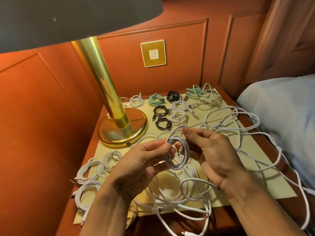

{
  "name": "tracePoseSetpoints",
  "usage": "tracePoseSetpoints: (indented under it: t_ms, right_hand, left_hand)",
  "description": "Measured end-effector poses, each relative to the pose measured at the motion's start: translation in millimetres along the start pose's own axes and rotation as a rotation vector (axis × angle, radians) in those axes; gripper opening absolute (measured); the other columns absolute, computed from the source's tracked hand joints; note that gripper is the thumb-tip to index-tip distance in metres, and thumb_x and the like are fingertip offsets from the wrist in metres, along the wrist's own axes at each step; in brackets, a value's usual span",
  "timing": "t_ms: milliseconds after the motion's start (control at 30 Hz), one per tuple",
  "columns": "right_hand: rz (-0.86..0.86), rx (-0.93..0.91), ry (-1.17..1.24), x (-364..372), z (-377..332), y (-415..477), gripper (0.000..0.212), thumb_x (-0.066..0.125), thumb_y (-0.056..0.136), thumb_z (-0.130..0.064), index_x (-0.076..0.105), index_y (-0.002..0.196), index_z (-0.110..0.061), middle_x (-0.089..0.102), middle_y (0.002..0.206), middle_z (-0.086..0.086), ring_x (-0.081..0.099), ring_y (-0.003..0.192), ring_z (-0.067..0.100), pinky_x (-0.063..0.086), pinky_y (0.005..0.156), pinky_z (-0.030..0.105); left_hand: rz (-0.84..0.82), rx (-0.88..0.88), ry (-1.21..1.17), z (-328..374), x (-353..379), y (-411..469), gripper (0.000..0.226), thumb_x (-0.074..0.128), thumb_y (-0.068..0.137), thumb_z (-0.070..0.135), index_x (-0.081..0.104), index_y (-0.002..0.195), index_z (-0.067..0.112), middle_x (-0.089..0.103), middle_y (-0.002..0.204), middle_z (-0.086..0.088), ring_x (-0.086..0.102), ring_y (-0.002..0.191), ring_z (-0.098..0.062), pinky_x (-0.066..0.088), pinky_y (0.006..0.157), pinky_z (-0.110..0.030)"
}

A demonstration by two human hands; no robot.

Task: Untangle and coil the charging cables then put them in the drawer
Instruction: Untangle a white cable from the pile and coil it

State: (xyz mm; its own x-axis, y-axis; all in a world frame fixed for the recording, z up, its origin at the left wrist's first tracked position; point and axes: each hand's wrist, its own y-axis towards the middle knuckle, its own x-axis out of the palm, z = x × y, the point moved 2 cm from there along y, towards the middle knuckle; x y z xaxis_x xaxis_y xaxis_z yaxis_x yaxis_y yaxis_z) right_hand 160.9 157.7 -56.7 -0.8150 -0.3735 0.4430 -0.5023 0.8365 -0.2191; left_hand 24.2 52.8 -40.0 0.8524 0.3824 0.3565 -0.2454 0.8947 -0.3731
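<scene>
Above the nightstand, my left hand (144, 160) pinches a small coil of white charging cable (177, 165) at its left side. My right hand (213, 150) pinches the free end of that same cable near the coil's top. Beneath and to the right sprawls a tangle of loose white cables (242, 133), spilling over the front and right edges. Coiled cables lie further back: black coils (161, 113), a mint-green coil (155, 99), white coils (179, 114). More coiled white cables (92, 169) lie at the left front. No drawer is in view.
A brass lamp (119, 123) with a dark shade stands at the back left of the nightstand, whose top is covered by a pale yellow sheet (252, 147). A tangled mint and cream cable heap (202, 96) sits at the back right. A bed with blue bedding (286, 106) borders the right side.
</scene>
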Motion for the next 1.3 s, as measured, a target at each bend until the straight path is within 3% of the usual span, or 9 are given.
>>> tracePoseSetpoints:
  t_ms: [133,333,467,567,667,733,867,1033,1300]
  right_hand:
    - [-0.103,0.059,-0.100,-1,2,1,0.040,0.076,0.071,-0.029,0.075,0.095,0.002,0.074,0.083,0.016,0.068,0.072,0.022,0.054,0.075,0.032]
    - [-0.226,-0.043,-0.273,-6,-3,-2,0.045,0.070,0.086,-0.047,0.079,0.101,-0.006,0.074,0.107,0.022,0.064,0.097,0.032,0.045,0.098,0.050]
    - [-0.363,-0.138,-0.331,6,-3,-12,0.027,0.075,0.087,-0.026,0.076,0.112,-0.014,0.077,0.110,0.006,0.070,0.109,0.021,0.053,0.096,0.040]
    - [-0.247,-0.258,-0.532,8,2,-13,0.021,0.074,0.092,-0.017,0.076,0.111,-0.025,0.077,0.100,-0.002,0.072,0.096,0.018,0.059,0.091,0.042]
    - [-0.058,-0.526,-0.944,7,3,-13,0.019,0.070,0.094,-0.021,0.077,0.111,-0.028,0.074,0.092,-0.012,0.067,0.084,0.006,0.056,0.076,0.028]
    - [0.006,-0.691,-1.057,9,0,-14,0.014,0.070,0.094,-0.018,0.079,0.104,-0.022,0.070,0.083,-0.015,0.063,0.077,0.005,0.050,0.067,0.017]
    - [0.053,-0.771,-1.038,1,-8,-11,0.015,0.069,0.095,-0.018,0.079,0.107,-0.018,0.066,0.075,-0.018,0.065,0.071,0.002,0.049,0.064,0.008]
    - [0.168,-0.890,-0.953,-4,-13,-9,0.016,0.068,0.096,-0.021,0.079,0.105,-0.015,0.067,0.081,-0.015,0.064,0.073,-0.001,0.052,0.067,0.012]
    - [0.309,-1.040,-0.861,-4,-21,-21,0.016,0.067,0.096,-0.018,0.077,0.108,-0.012,0.068,0.090,-0.011,0.067,0.081,0.007,0.056,0.072,0.024]
  left_hand:
    - [0.092,0.048,0.041,0,-1,3,0.025,0.073,0.073,0.017,0.083,0.095,0.010,0.075,0.093,-0.010,0.066,0.090,-0.018,0.045,0.087,-0.037]
    - [0.183,0.202,0.099,1,0,5,0.026,0.077,0.067,0.022,0.084,0.091,0.015,0.076,0.089,-0.009,0.046,0.088,-0.025,0.031,0.066,-0.031]
    - [0.200,0.254,0.142,-1,2,3,0.030,0.076,0.071,0.028,0.083,0.097,0.014,0.077,0.093,-0.004,0.045,0.074,-0.012,0.031,0.064,-0.030]
    - [0.243,0.276,0.117,-2,2,5,0.028,0.077,0.072,0.020,0.082,0.097,0.009,0.077,0.091,-0.008,0.045,0.065,-0.011,0.032,0.058,-0.025]
    - [0.295,0.303,0.057,-2,0,7,0.030,0.077,0.072,0.015,0.079,0.100,0.004,0.075,0.085,-0.010,0.045,0.067,-0.019,0.038,0.057,-0.024]
    - [0.312,0.332,0.060,-1,-2,7,0.022,0.075,0.078,0.013,0.079,0.098,0.006,0.074,0.086,-0.012,0.050,0.072,-0.022,0.043,0.061,-0.027]
    - [0.368,0.379,0.117,3,-9,5,0.012,0.068,0.090,0.008,0.078,0.098,0.007,0.075,0.087,-0.013,0.062,0.071,-0.018,0.050,0.066,-0.031]
    - [0.397,0.444,0.370,6,-9,4,0.013,0.066,0.096,0.009,0.077,0.097,0.016,0.075,0.076,-0.003,0.063,0.066,-0.011,0.056,0.059,-0.023]
    - [0.362,0.536,0.639,13,0,-3,0.011,0.066,0.098,0.019,0.073,0.100,0.027,0.074,0.084,0.009,0.067,0.073,-0.005,0.058,0.066,-0.024]
